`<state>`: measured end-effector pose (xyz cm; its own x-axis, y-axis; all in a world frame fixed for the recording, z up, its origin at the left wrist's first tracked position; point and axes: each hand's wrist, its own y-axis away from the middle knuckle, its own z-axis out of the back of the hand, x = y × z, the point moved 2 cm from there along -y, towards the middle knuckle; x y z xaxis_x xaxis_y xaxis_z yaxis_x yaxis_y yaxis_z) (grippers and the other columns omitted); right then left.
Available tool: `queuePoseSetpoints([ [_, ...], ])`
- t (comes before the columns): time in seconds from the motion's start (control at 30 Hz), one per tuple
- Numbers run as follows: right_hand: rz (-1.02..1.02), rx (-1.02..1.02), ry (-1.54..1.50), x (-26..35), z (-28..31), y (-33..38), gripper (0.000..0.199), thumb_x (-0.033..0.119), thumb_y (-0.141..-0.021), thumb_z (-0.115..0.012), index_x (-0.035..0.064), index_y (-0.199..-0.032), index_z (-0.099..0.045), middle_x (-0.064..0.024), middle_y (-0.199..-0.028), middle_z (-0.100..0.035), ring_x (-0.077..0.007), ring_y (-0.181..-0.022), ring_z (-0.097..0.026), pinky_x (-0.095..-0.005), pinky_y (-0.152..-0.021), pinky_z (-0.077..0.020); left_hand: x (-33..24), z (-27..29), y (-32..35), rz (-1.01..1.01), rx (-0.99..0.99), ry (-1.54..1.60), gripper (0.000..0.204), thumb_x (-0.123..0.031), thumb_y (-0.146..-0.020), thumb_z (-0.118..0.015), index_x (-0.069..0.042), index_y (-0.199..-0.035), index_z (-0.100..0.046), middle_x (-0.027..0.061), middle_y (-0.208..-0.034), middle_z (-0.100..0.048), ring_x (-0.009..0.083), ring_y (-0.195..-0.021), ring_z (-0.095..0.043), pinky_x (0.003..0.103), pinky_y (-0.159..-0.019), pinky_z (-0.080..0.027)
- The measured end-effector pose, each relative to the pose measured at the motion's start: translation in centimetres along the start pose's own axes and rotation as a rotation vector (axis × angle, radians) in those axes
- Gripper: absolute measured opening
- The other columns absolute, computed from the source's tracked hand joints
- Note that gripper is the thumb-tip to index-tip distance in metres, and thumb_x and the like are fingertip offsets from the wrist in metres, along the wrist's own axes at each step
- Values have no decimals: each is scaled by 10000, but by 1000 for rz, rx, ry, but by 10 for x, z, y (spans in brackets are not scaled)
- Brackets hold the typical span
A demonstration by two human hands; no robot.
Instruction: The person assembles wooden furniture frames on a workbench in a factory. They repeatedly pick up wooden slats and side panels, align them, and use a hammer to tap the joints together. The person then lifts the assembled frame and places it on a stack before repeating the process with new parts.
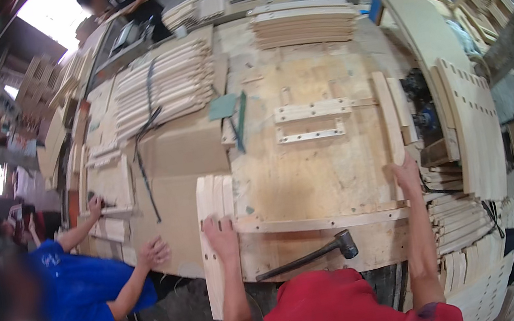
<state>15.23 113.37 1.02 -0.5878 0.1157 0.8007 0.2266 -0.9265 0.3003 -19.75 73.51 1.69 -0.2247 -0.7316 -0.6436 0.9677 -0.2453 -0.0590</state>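
Bar (387, 116), one, gripped by right hand (406, 173) — left hand (220, 234) touching several boards (213, 195), its grip unclear — one mallet (347, 245) nearby.

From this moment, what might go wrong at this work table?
The mallet lies near the front edge of the table, so a bump could perhaps knock it down. The long board at the left hand sticks out past that edge and might tip or get knocked.

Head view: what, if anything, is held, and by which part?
Right grip: long pale wooden bar, near its closer end. Left grip rests on pale wooden boards, hold unclear.
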Motion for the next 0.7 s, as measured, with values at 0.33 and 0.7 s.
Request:
queuePoseSetpoints([
  [0.33, 121, -295, 400, -30, -16, -18, 504, 326, -778, -766, -25, -1125, -661, -266, -1096, -610, -439, -1074, -597, -506, -959, -473, 127, 136, 70, 669, 504, 234, 418, -311, -854, -803, 29, -1085, -725, 163, -1064, -752, 199, -951, -693, 364, -863, -532],
  [0.7, 176, -475, 538, -34, -16, -16, 490, 322, -814, -721, -52, -1101, -588, -304, -1143, -566, -493, -1103, -538, -555, -974, -445, -23, 67, 8, -189, 419, 342, 531, -170, -935, -641, 26, -1406, -493, 234, -1199, -673, 324, -1119, -668, 391, -972, -504],
])
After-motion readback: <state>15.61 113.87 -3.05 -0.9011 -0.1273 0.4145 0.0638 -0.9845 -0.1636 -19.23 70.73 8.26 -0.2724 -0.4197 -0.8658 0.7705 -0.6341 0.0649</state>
